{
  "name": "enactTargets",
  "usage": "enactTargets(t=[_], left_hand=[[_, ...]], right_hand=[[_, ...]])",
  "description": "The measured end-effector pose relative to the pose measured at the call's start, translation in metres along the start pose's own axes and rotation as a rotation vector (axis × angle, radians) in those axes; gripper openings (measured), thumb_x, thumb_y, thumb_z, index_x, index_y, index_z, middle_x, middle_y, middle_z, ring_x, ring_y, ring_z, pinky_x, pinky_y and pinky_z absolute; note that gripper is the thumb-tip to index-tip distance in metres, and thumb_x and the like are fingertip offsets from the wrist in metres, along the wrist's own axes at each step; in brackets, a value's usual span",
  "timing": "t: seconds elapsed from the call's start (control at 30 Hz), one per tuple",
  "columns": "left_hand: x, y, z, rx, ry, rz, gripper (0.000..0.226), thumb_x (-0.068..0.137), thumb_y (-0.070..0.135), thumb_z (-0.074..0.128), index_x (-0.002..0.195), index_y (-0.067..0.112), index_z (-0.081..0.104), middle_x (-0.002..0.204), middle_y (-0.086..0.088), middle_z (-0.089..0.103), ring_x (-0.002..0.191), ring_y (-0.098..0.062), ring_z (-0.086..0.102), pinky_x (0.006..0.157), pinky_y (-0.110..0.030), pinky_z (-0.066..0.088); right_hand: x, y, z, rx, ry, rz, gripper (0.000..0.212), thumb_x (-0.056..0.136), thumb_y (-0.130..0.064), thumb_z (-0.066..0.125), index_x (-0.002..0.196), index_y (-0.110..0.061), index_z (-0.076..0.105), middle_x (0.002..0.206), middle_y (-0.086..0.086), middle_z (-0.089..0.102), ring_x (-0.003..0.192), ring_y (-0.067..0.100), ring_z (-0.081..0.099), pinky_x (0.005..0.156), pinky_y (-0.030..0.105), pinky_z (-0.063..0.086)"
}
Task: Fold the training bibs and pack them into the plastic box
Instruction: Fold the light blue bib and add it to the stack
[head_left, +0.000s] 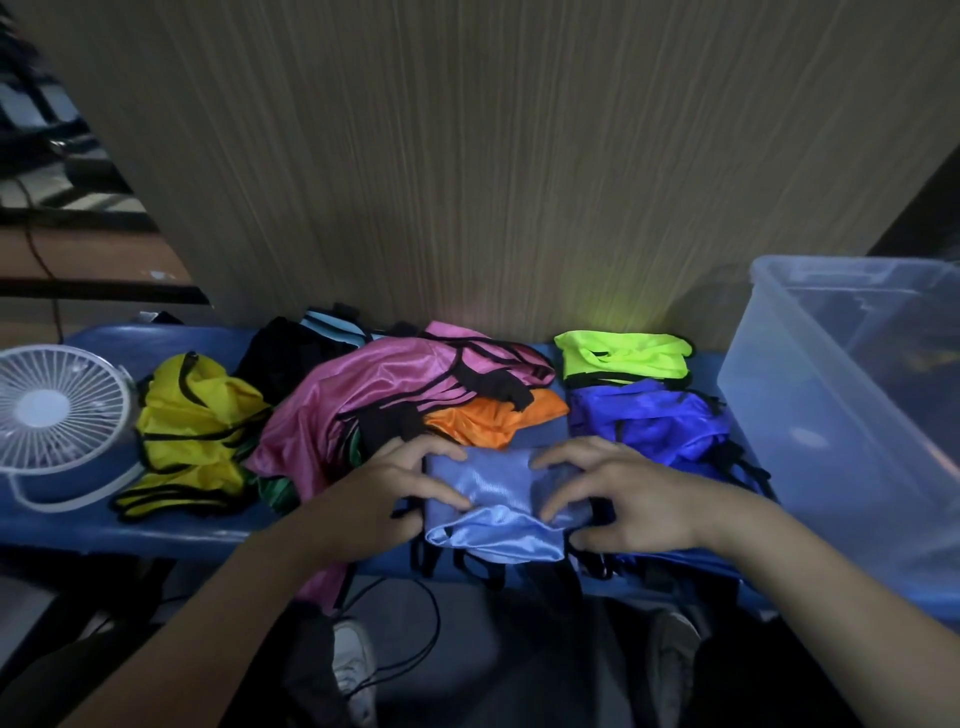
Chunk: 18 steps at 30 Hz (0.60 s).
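A light blue bib (498, 512) lies partly folded at the front edge of the blue table (156, 530). My left hand (400, 488) grips its left side, with curled fingers on top of the cloth. My right hand (623, 493) grips its right side the same way. Behind it lie loose bibs: pink (374, 395), orange (493, 421), yellow (192, 431), dark blue (654, 421) and neon green (623, 356). The clear plastic box (841, 415) stands at the right end of the table.
A small white fan (57, 410) sits at the table's left end. A wood-grain wall panel (467, 156) rises right behind the table. Black bibs (280, 353) lie at the back. Cables and my shoes show on the floor below the table edge.
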<state>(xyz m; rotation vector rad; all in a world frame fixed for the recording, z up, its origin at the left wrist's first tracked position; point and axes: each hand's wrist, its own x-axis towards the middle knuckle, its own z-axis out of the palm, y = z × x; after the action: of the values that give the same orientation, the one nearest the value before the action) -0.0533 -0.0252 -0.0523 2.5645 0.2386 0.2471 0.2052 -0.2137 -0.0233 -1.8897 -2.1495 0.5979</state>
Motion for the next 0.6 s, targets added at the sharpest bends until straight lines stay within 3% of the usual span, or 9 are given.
enactTargets(t=[0.1, 0.17, 0.23, 0.3, 0.43, 0.53, 0.6], left_hand=[[-0.008, 0.006, -0.008, -0.074, 0.005, -0.041, 0.058, 0.077, 0.006, 0.047, 0.112, 0.045, 0.073, 0.145, 0.027, 0.044, 0.109, -0.007, 0.045, 0.099, -0.021, 0.032], [-0.006, 0.013, -0.007, -0.023, 0.188, -0.021, 0.035, 0.091, 0.021, 0.051, 0.108, 0.039, 0.075, 0.136, 0.024, 0.054, 0.109, -0.009, 0.047, 0.097, -0.016, 0.032], [0.002, 0.021, 0.0, 0.036, 0.363, 0.004, 0.026, 0.096, 0.034, 0.053, 0.108, 0.031, 0.075, 0.123, 0.022, 0.061, 0.111, -0.011, 0.05, 0.098, -0.018, 0.034], [0.009, 0.022, 0.012, 0.079, 0.38, 0.035, 0.028, 0.097, 0.037, 0.056, 0.118, 0.026, 0.071, 0.126, 0.02, 0.06, 0.119, -0.011, 0.051, 0.103, -0.025, 0.036], [0.005, 0.012, 0.038, 0.221, 0.184, 0.012, 0.052, 0.103, 0.047, 0.042, 0.15, 0.026, 0.044, 0.156, 0.016, 0.039, 0.148, -0.005, 0.026, 0.12, -0.03, 0.02], [0.0, 0.006, 0.052, 0.323, 0.08, -0.018, 0.061, 0.106, 0.052, 0.024, 0.159, 0.024, 0.022, 0.166, 0.013, 0.015, 0.154, -0.005, 0.004, 0.124, -0.032, 0.006], [-0.002, 0.004, 0.057, 0.347, 0.042, -0.041, 0.064, 0.105, 0.056, 0.017, 0.16, 0.024, 0.015, 0.167, 0.013, 0.006, 0.154, -0.006, -0.002, 0.124, -0.032, 0.004]], right_hand=[[-0.003, -0.006, -0.002, -0.136, -0.073, 0.035, 0.053, 0.078, -0.077, 0.042, 0.118, -0.053, 0.066, 0.153, -0.022, 0.036, 0.143, 0.002, 0.022, 0.117, 0.035, 0.014], [0.0, -0.009, 0.0, -0.098, 0.04, -0.001, 0.053, 0.084, -0.078, 0.04, 0.109, -0.045, 0.072, 0.143, -0.018, 0.05, 0.134, 0.003, 0.038, 0.116, 0.04, 0.022], [0.006, -0.011, 0.004, -0.059, 0.216, -0.019, 0.051, 0.088, -0.074, 0.043, 0.106, -0.037, 0.074, 0.13, -0.012, 0.059, 0.122, 0.006, 0.05, 0.109, 0.042, 0.034], [0.012, -0.014, 0.008, -0.075, 0.303, 0.005, 0.05, 0.088, -0.068, 0.049, 0.122, -0.035, 0.066, 0.134, -0.008, 0.054, 0.123, 0.011, 0.05, 0.108, 0.038, 0.039], [0.014, -0.02, 0.026, -0.176, 0.067, 0.099, 0.089, 0.082, -0.082, 0.035, 0.156, -0.033, 0.025, 0.164, -0.002, 0.015, 0.151, 0.019, 0.015, 0.123, 0.036, 0.016], [0.014, -0.025, 0.033, -0.26, -0.094, 0.144, 0.103, 0.071, -0.081, 0.007, 0.16, -0.03, 0.002, 0.167, -0.003, -0.011, 0.153, 0.015, -0.011, 0.122, 0.031, -0.012], [0.015, -0.029, 0.033, -0.287, -0.129, 0.151, 0.106, 0.066, -0.079, -0.001, 0.159, -0.029, -0.004, 0.166, -0.003, -0.017, 0.153, 0.015, -0.016, 0.115, 0.027, -0.019]])
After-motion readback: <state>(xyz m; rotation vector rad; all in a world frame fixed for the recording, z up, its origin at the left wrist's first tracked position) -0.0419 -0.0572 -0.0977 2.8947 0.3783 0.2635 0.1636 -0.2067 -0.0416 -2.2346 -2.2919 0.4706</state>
